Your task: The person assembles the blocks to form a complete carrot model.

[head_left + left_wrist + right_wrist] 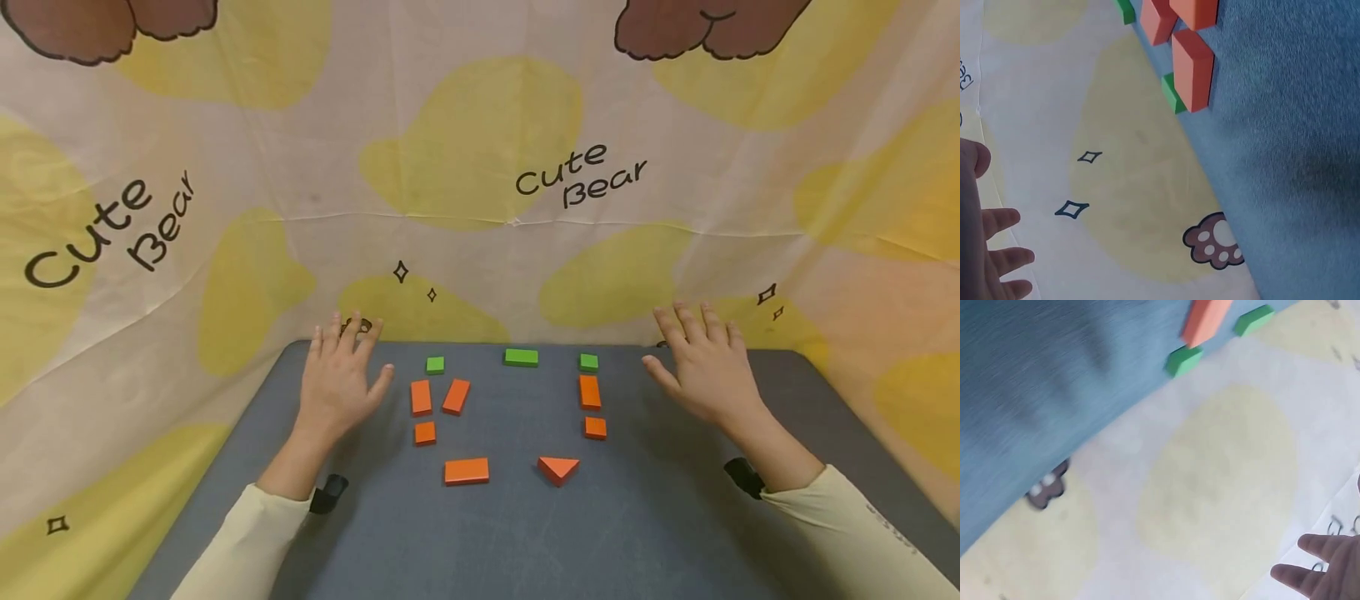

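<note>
Left hand (339, 379): fingers spread, holding nothing, beside the small green square block (435, 364).
Right hand (701, 367): spread, holding nothing, near the other green square block (588, 362).
Around: orange wooden blocks (421, 397) on the blue-grey table (660, 533); bear-print cloth (480, 183) behind.

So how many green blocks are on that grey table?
3, in a row along the far edge: a small green block on the left, a longer green block in the middle, another small green block on the right. None seems hidden.
</note>
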The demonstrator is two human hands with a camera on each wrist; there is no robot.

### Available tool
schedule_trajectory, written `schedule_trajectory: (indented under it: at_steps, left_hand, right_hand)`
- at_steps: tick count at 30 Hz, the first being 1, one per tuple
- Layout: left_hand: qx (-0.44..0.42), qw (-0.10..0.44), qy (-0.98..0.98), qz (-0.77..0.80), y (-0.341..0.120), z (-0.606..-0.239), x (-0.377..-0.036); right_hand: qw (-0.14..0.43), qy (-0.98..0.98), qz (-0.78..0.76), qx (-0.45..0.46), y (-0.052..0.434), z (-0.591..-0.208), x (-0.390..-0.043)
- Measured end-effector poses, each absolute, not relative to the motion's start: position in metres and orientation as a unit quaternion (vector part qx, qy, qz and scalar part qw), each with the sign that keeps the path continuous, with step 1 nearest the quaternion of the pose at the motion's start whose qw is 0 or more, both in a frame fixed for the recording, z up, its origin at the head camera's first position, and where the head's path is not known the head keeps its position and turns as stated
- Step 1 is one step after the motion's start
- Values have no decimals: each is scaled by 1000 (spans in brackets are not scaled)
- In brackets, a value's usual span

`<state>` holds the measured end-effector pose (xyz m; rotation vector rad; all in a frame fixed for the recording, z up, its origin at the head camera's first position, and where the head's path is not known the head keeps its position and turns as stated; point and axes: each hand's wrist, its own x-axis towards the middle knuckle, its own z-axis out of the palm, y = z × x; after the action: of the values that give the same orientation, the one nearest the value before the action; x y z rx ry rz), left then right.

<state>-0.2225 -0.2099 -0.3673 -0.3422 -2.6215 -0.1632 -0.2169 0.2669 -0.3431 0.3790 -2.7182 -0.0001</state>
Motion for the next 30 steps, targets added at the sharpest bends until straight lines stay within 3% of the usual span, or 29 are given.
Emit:
schedule_trajectory:
  at_steps: [5,11,24,30]
  left_hand:
    - [-140,242,-957,-73,-207,-372,-226]
    - [-157,226,-956,-97,-208,-382,-232]
    - [-143,88,-965,-202,-207,-406,-245]
    - [-126,29,-955,-267,-207,-416,-254]
  right_hand:
    - [199,-963,37,175,238,-344,-230]
    - [164,-957,77,226,201,-346,-246]
    - [60,-934,142,321,115,-366,-279]
    - [-18,-928,163,335,82,-378,-291]
